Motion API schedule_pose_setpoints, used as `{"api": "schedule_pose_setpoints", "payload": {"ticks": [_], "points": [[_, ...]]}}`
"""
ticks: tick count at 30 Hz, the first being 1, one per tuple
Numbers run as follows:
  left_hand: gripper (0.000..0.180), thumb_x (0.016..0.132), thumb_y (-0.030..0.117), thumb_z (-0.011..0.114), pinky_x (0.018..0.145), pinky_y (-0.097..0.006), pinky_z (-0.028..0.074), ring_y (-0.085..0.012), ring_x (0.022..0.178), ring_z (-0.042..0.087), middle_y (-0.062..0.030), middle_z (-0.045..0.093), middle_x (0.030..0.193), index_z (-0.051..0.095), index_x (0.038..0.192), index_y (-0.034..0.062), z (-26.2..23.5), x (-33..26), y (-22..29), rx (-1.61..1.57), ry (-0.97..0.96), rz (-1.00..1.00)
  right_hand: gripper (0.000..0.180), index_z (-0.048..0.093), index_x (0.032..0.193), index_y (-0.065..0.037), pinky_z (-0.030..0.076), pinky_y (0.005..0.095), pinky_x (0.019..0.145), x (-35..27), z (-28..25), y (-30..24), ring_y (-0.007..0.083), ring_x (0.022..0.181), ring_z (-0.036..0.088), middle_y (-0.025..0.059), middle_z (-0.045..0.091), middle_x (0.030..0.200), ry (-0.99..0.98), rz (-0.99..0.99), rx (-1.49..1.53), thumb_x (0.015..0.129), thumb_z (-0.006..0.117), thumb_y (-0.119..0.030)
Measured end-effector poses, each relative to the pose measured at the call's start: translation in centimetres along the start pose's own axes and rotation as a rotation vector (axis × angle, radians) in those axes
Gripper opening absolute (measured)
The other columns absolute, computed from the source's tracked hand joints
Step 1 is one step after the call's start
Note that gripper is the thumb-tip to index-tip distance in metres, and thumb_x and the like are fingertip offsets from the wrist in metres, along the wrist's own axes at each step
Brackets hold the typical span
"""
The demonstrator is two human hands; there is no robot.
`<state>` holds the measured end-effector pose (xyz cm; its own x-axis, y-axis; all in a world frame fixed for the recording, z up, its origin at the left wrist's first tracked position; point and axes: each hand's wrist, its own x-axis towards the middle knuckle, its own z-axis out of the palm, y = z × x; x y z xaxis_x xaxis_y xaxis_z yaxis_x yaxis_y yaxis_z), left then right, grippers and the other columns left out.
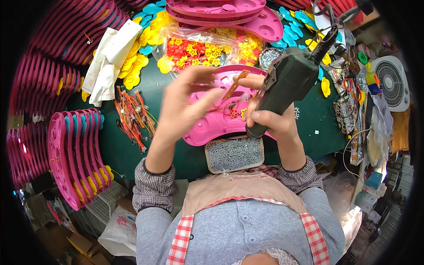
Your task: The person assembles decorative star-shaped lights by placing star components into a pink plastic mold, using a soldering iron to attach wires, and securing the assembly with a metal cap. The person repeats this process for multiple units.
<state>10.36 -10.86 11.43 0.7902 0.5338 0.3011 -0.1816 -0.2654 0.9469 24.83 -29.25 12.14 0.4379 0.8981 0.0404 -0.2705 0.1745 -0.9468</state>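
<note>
A pink molded plastic panel (pixel 205 128) lies on the dark green table in front of me. My right hand (pixel 276 119) is closed round a black electric screwdriver (pixel 289 84), tilted over the panel's right side. Close to the right fingertips is a thin orange-brown strip (pixel 235 86); whether they grip it I cannot tell. My left hand (pixel 181 104), blurred by motion, hovers above the panel's left side with thumb and fingers apart. On the panel sit small red and yellow pieces (pixel 234 113). A tray (pixel 263 152) of small metal hardware stands between the panel and my body.
Bundled wires (pixel 134 117) lie at the left, beside stacked pink panels (pixel 77 154). Bags of red and yellow pieces (pixel 194 51) sit behind the work, below more pink panels (pixel 221 6). A white fan (pixel 391 81) stands at the right. The screwdriver's cord (pixel 324 44) hangs from above.
</note>
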Motion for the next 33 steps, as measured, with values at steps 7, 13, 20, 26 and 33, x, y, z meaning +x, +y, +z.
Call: {"api": "schedule_pose_setpoints", "payload": {"ticks": [7,13,20,26,33], "points": [[0.029,0.114,0.022,0.049,0.045,-0.020,0.036,-0.0030,0.051,0.042,0.0012,0.058,0.073,0.067,0.124,0.0011,1.4,1.5,-0.9,-0.662,-0.204,-0.339,0.057,0.063,0.133,0.008,0.060,0.0323,0.073,-0.8,-0.1,-0.1,0.0204,0.084,0.076,0.0318,0.044,0.159,-0.080,-0.041,0.048,0.080,0.077,-0.008],[0.034,0.116,0.029,0.046,0.044,-0.022,0.024,-0.0035,0.051,0.030,0.0046,0.052,0.074,0.062,0.137,0.0068,1.4,2.8,1.7,-1.005,0.180,-0.092,0.070,0.055,0.141,0.003,0.058,0.0370,0.092,-1.3,-0.9,2.3,0.0213,0.109,0.071,0.0167,0.065,0.135,-0.271,0.042,-0.120,0.077,0.082,0.000],[0.057,0.113,0.038,0.047,0.054,-0.024,0.029,-0.0086,0.068,0.032,-0.0024,0.052,0.091,0.052,0.147,-0.0073,-3.6,3.9,3.3,-0.830,0.363,0.258,0.075,0.050,0.149,0.005,0.060,0.0350,0.084,-1.8,-3.3,0.9,0.0176,0.097,0.073,0.0207,0.057,0.151,-0.271,-0.024,-0.044,0.080,0.078,0.006],[0.032,0.105,0.015,0.064,0.070,-0.029,0.049,-0.0130,0.079,0.060,-0.0073,0.067,0.097,0.068,0.132,-0.0019,-5.7,2.9,3.0,0.649,0.471,0.493,0.055,0.047,0.137,0.006,0.060,0.0345,0.073,-4.1,-5.3,-0.1,0.0204,0.076,0.072,0.0235,0.073,0.103,-0.056,-0.262,0.035,0.086,0.068,0.004],[0.019,0.091,0.014,0.078,0.065,-0.041,0.055,-0.0306,0.077,0.068,-0.0102,0.064,0.091,0.071,0.108,0.0065,4.5,-2.7,-7.6,0.735,-0.313,0.233,0.046,0.041,0.130,-0.004,0.058,0.0418,0.074,-3.3,-4.8,2.2,0.0187,0.068,0.062,0.0088,0.062,0.077,0.108,-0.629,-0.239,0.091,0.065,0.003]]}}
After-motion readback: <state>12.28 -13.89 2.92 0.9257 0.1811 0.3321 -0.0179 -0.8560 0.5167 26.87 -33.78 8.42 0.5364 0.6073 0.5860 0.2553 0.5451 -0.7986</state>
